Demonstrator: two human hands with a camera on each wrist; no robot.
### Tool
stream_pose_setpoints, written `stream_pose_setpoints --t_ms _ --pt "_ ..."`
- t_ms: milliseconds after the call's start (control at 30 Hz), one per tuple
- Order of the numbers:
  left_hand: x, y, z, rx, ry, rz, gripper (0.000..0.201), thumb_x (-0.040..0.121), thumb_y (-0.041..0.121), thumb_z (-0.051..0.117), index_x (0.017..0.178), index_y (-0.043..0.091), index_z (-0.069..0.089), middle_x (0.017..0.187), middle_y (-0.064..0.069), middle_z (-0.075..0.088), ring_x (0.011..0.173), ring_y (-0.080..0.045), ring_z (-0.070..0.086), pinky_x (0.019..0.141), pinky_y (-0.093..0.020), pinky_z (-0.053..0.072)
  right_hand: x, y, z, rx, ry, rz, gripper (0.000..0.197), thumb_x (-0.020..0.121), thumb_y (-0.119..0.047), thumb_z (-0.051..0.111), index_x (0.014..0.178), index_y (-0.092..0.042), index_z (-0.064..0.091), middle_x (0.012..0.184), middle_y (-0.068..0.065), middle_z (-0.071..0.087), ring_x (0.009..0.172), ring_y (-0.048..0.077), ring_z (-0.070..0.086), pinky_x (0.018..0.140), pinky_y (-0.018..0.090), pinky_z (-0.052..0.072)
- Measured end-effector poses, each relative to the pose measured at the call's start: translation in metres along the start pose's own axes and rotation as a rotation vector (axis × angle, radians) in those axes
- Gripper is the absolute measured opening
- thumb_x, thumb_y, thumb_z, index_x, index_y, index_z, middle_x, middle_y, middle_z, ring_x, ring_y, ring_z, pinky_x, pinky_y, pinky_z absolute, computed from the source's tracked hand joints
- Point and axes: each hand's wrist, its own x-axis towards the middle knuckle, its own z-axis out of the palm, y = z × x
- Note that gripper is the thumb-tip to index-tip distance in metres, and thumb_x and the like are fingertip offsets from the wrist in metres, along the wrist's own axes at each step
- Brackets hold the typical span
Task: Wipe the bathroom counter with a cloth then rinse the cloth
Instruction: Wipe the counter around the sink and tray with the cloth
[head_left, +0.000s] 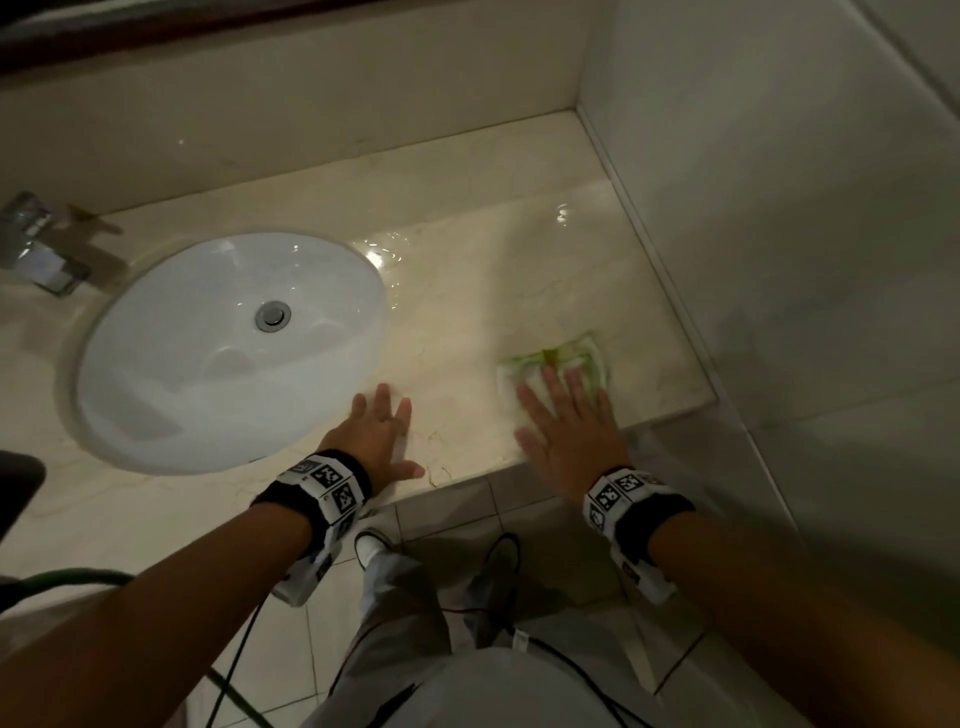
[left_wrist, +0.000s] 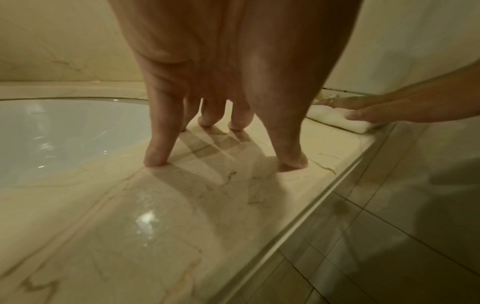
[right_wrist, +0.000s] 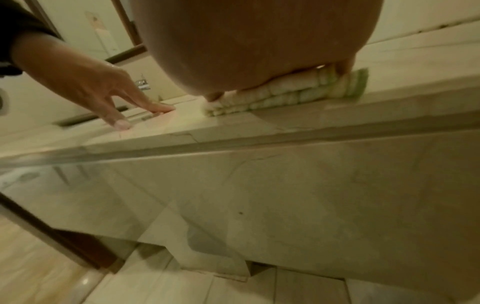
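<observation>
We see R hand (head_left: 566, 431) flat on folded white-and-green cloth (head_left: 582, 353), fingers straight and spread, pressing it to marble counter (head_left: 467, 291) nr front edge; cloth lies under the fingers, far edge past fingertips. L hand (head_left: 379, 431) open, fingertips (left_wrist: 155, 158) on counter beside oval sink (head_left: 156, 364), apart from cloth.

We reach both arms forward, our left hand (head_left: 382, 434) propped on spread, straight fingertips (left_wrist: 155, 158), our right hand (head_left: 569, 423) pressed down flat with fingers extended, palm lowered.
</observation>
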Motion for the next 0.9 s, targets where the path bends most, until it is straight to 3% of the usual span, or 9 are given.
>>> stream_pose_setpoints --t_ms 133,333,467,567,700,800,900 --pt "0.001 -0.001 0.002 -0.002 0.013 0.004 0.099 0.086 0.061 0.054 0.154 0.022 -0.006 0.158 -0.009 -0.020 0.147 -0.035 -0.008 0.116 -0.047 0.022 -0.008 0.037 -0.006 -0.024 -0.014 0.015 0.064 0.092 -0.065 0.007 0.152 -0.042 0.007 0.163 -0.004 0.002 0.150 0.025 0.001 0.118 0.053 0.010" --pt "0.001 -0.001 0.003 -0.010 0.014 0.006 0.098 0.086 0.061 0.054 0.153 0.022 -0.006 0.158 -0.009 -0.020 0.147 -0.035 -0.008 0.115 -0.047 0.022 0.001 0.090 -0.027 -0.016 -0.040 0.192 0.071 0.085 -0.068 0.000 0.151 -0.043 -0.003 0.163 -0.004 -0.007 0.150 0.025 -0.005 0.118 0.053 0.007" --pt "0.002 0.001 0.002 -0.017 0.011 -0.001 0.099 0.086 0.060 0.055 0.154 0.021 -0.005 0.159 -0.009 -0.020 0.147 -0.036 -0.008 0.115 -0.048 0.023 0.012 0.070 -0.027 0.054 -0.085 0.310 0.063 0.098 -0.058 0.018 0.150 -0.042 -0.013 0.162 -0.001 -0.016 0.149 0.030 -0.012 0.117 0.059 0.000" --pt "0.004 0.001 0.001 -0.024 -0.006 -0.003 0.099 0.085 0.059 0.057 0.154 0.020 -0.004 0.159 -0.008 -0.019 0.146 -0.036 -0.008 0.116 -0.050 0.024 0.025 0.040 -0.026 0.110 -0.109 0.382 0.063 0.098 -0.055 0.018 0.150 -0.041 -0.015 0.161 0.001 -0.021 0.148 0.033 -0.015 0.116 0.061 0.000" --pt "0.005 -0.001 0.002 -0.028 -0.015 -0.009 0.100 0.085 0.060 0.057 0.154 0.021 -0.005 0.159 -0.008 -0.019 0.147 -0.036 -0.009 0.115 -0.051 0.025 0.047 -0.016 -0.022 0.057 -0.100 0.197 0.063 0.094 -0.056 0.007 0.150 -0.039 -0.016 0.159 0.004 -0.025 0.146 0.036 -0.019 0.115 0.062 -0.005" --pt "0.007 -0.001 0.001 -0.028 -0.023 -0.011 0.100 0.085 0.060 0.057 0.154 0.021 -0.005 0.159 -0.008 -0.019 0.146 -0.036 -0.009 0.115 -0.051 0.025 0.059 -0.066 -0.019 0.020 -0.103 0.032 0.063 0.097 -0.056 0.016 0.151 -0.038 -0.012 0.159 0.004 -0.024 0.146 0.036 -0.019 0.114 0.063 -0.005" --pt "0.008 -0.002 0.002 -0.026 -0.018 -0.011 0.101 0.084 0.060 0.057 0.154 0.021 -0.004 0.159 -0.008 -0.018 0.147 -0.036 -0.008 0.115 -0.051 0.026 0.061 -0.080 -0.016 0.011 -0.086 -0.021 0.065 0.098 -0.056 0.023 0.152 -0.039 -0.008 0.161 0.003 -0.020 0.147 0.035 -0.017 0.115 0.063 -0.004"
